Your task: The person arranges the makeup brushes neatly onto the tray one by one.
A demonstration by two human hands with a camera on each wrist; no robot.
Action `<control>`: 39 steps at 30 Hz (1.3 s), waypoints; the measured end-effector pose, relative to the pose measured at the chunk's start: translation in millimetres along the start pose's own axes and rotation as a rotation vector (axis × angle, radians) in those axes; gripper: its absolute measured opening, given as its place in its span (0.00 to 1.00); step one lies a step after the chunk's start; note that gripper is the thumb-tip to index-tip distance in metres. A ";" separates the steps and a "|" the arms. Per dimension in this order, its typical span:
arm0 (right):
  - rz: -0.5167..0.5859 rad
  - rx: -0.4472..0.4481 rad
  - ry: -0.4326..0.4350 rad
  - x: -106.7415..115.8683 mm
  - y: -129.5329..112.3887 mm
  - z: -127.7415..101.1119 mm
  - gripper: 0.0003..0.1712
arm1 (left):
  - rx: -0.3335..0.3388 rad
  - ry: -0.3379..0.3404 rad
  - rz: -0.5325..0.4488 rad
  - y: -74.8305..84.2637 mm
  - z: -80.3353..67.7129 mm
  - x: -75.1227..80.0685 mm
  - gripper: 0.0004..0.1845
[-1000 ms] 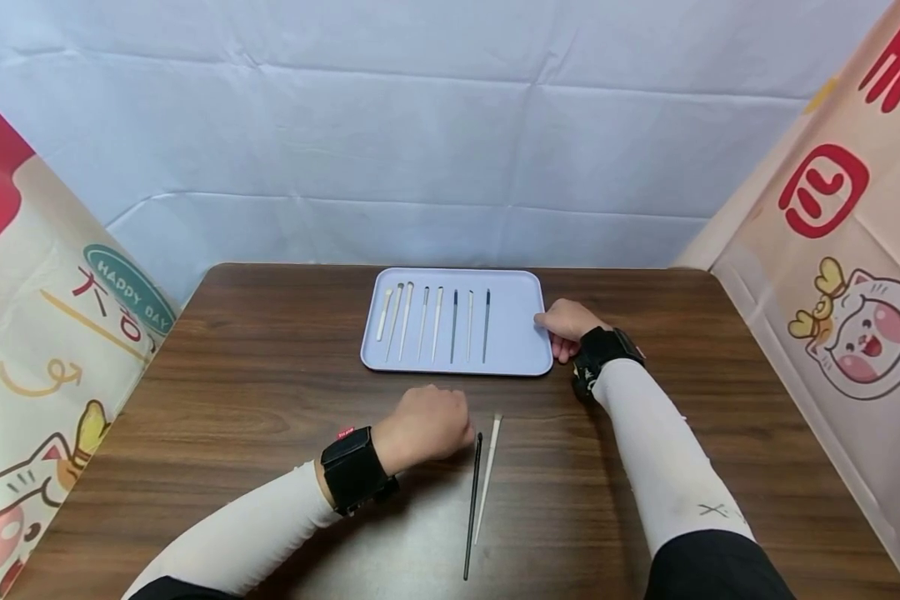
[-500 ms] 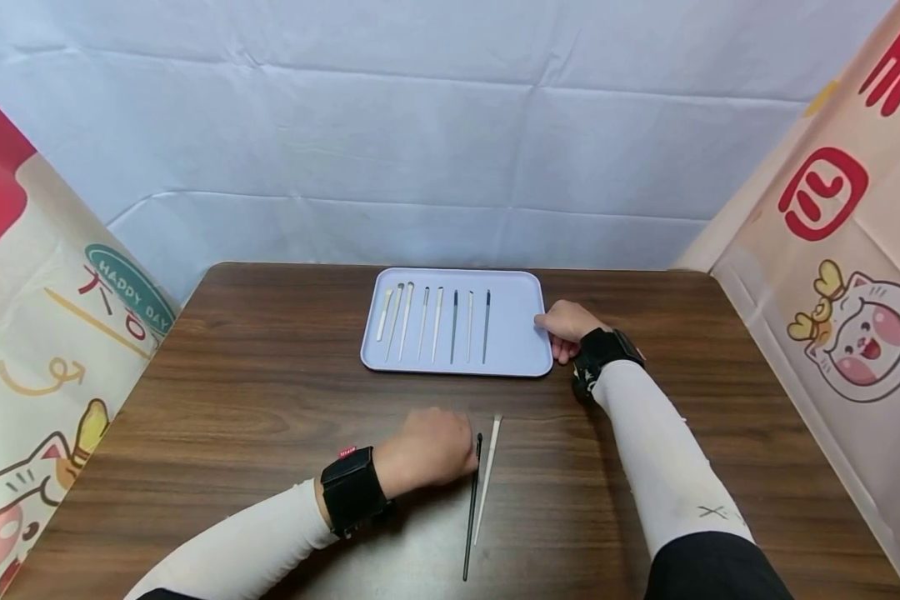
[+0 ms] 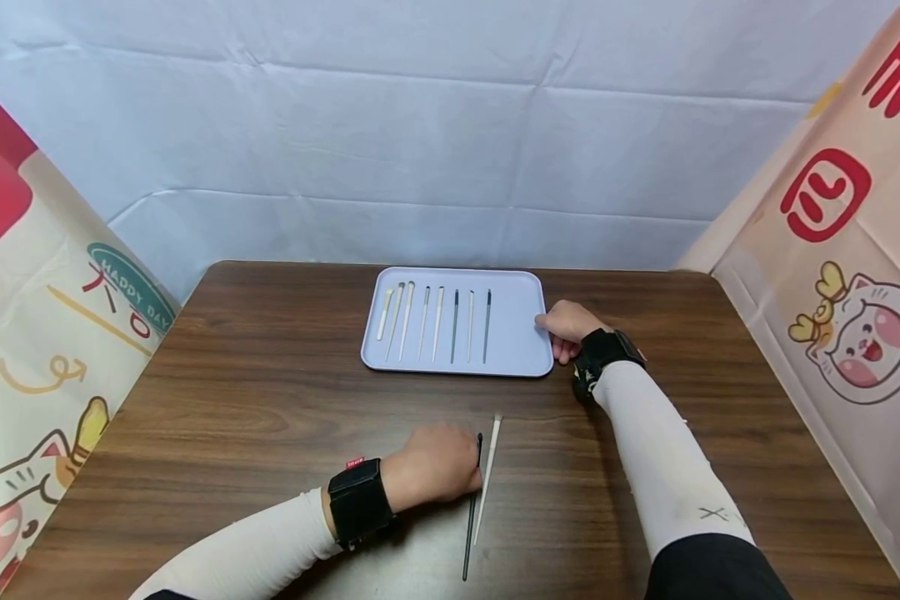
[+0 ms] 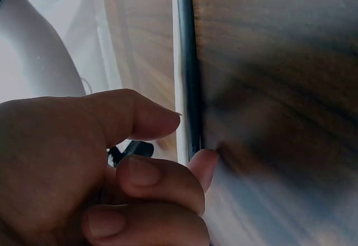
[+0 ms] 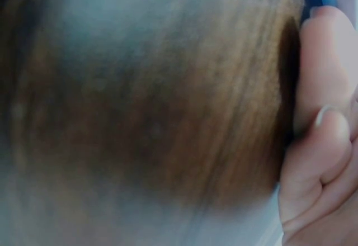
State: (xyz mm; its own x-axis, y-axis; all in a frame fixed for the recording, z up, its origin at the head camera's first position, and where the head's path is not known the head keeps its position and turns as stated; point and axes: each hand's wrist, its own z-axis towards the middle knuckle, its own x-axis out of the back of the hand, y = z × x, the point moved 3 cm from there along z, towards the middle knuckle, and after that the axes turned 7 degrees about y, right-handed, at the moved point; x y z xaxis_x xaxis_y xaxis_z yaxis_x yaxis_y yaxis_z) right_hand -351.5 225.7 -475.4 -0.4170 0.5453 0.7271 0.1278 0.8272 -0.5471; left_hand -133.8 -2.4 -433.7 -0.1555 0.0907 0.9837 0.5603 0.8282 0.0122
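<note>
On the wooden table, a thin black-handled brush (image 3: 468,537) lies beside a thin white-handled brush (image 3: 487,483), both pointing away from me. My left hand (image 3: 435,463) is at the black brush's upper half. In the left wrist view, the thumb (image 4: 156,122) and index fingertip stand apart around the black handle (image 4: 189,56), the index tip right at it; the other fingers are curled. My right hand (image 3: 570,323) grips the right rim of a pale lavender tray (image 3: 519,333), thumb on top and fingers below. Several slim brushes (image 3: 437,325) lie in a row in the tray.
The brown table (image 3: 270,375) reaches back to a white cloth (image 3: 420,133). Printed cloths (image 3: 825,317) hang at both sides. Bare tray surface shows right of the row of brushes.
My left hand has moved down toward me and slightly right, from above the two loose brushes to alongside the black one. The right hand and tray have stayed in place.
</note>
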 end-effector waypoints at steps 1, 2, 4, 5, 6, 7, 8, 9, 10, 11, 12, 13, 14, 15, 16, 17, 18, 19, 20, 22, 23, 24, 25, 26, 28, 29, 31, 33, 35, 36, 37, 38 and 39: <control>-0.002 0.001 0.001 -0.2 0.0 0.2 0.30 | 0.004 -0.007 -0.003 0.3 0.0 -0.6 0.18; -0.003 0.000 0.001 -0.4 0.1 0.3 0.30 | 0.007 -0.010 -0.004 0.4 0.1 -1.0 0.18; -0.008 -0.001 0.003 -0.5 0.2 0.5 0.30 | 0.013 -0.021 -0.008 0.2 0.4 -2.1 0.18; -0.009 -0.001 0.005 -0.4 0.2 0.5 0.30 | 0.013 -0.026 -0.007 0.1 0.7 -2.6 0.18; -0.009 0.000 0.006 -0.5 0.3 0.6 0.30 | 0.014 -0.026 -0.006 0.1 1.0 -3.1 0.18; -0.008 -0.001 0.006 -0.5 0.4 0.6 0.30 | 0.016 -0.025 -0.004 0.2 1.3 -3.6 0.18; -0.007 -0.001 0.007 -0.5 0.4 0.6 0.30 | 0.020 -0.027 -0.003 0.3 1.3 -4.2 0.18; -0.006 -0.001 0.008 -0.6 0.5 0.9 0.30 | 0.021 -0.029 -0.001 0.6 1.3 -4.6 0.19; -0.004 -0.002 0.007 -0.7 0.8 1.2 0.30 | 0.024 -0.031 -0.001 1.2 1.2 -4.9 0.19; -0.002 -0.002 0.006 -0.8 1.1 1.5 0.30 | 0.026 -0.031 0.002 1.9 1.1 -5.1 0.19; 0.000 -0.002 0.003 -0.9 1.4 1.9 0.30 | 0.026 -0.032 0.006 2.6 0.7 -5.1 0.19; 0.002 -0.006 0.002 -0.9 1.7 2.3 0.30 | 0.028 -0.032 0.006 3.1 0.5 -5.4 0.19; 0.004 -0.007 0.003 -0.9 2.0 3.0 0.30 | 0.027 -0.031 0.007 3.6 0.4 -5.8 0.19; 0.005 -0.009 0.004 -0.7 2.4 3.6 0.30 | 0.023 -0.026 0.008 4.1 0.4 -6.0 0.19; 0.004 -0.007 0.002 -0.4 2.5 3.9 0.30 | 0.023 -0.023 0.007 4.5 0.4 -6.3 0.18; 0.003 -0.005 0.001 -0.2 2.6 4.1 0.30 | 0.019 -0.020 0.011 5.0 0.3 -6.5 0.18; 0.003 -0.008 0.003 0.0 2.7 4.4 0.30 | 0.017 -0.017 0.013 5.5 0.3 -6.8 0.17; 0.005 -0.012 0.006 0.0 2.8 4.7 0.30 | 0.017 -0.014 0.015 5.9 0.5 -7.3 0.17; 0.003 -0.009 0.002 0.1 2.9 5.1 0.30 | 0.017 -0.010 0.024 6.3 0.6 -7.5 0.16; 0.003 -0.012 -0.002 -0.1 3.4 5.7 0.30 | 0.018 -0.001 0.043 7.1 0.8 -8.2 0.15; 0.005 -0.016 -0.003 -0.4 3.7 6.3 0.30 | 0.019 0.003 0.054 7.5 0.9 -8.6 0.15; 0.007 -0.019 -0.004 -0.7 4.0 6.9 0.30 | 0.023 0.005 0.065 7.9 1.1 -9.3 0.15; 0.007 -0.018 -0.007 -1.0 4.2 7.3 0.30 | 0.026 0.009 0.077 8.2 1.0 -9.5 0.15; 0.007 -0.018 -0.009 -1.3 4.2 7.7 0.30 | 0.030 0.010 0.087 8.3 1.1 -10.0 0.15; 0.009 -0.022 -0.003 -1.6 3.9 7.7 0.30 | 0.046 -0.001 0.096 8.3 1.3 -11.2 0.16; 0.008 -0.019 -0.004 -1.5 3.6 7.4 0.30 | 0.054 -0.005 0.099 8.1 1.3 -11.5 0.16; 0.006 -0.019 0.001 -1.4 3.0 6.6 0.30 | 0.073 -0.020 0.101 7.5 1.4 -12.7 0.17; 0.005 -0.023 0.006 -1.3 2.5 5.7 0.30 | 0.097 -0.030 0.094 6.5 1.8 -13.9 0.18; 0.002 -0.020 0.005 -1.4 2.2 4.7 0.30 | 0.115 -0.033 0.087 5.3 1.8 -13.9 0.17; 0.002 -0.023 0.008 -1.6 2.1 4.4 0.30 | 0.121 -0.029 0.086 4.7 2.0 -13.5 0.17; 0.002 -0.021 0.007 -1.8 2.1 4.1 0.30 | 0.127 -0.025 0.080 3.9 2.3 -13.1 0.17; 0.004 -0.022 0.008 -1.9 2.0 3.9 0.30 | 0.129 -0.018 0.074 3.1 2.3 -11.7 0.16; 0.004 -0.022 0.007 -2.0 2.1 3.9 0.30 | 0.125 -0.012 0.075 2.4 2.2 -10.5 0.17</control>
State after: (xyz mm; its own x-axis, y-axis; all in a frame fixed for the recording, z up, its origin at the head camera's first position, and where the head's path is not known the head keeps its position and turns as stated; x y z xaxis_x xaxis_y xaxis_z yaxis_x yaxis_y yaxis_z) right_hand -353.8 225.8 -479.7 -0.4098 0.5496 0.7280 0.1496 0.8278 -0.5408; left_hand -132.7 -0.1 -444.4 -0.1268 0.1611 0.9788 0.4651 0.8812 -0.0847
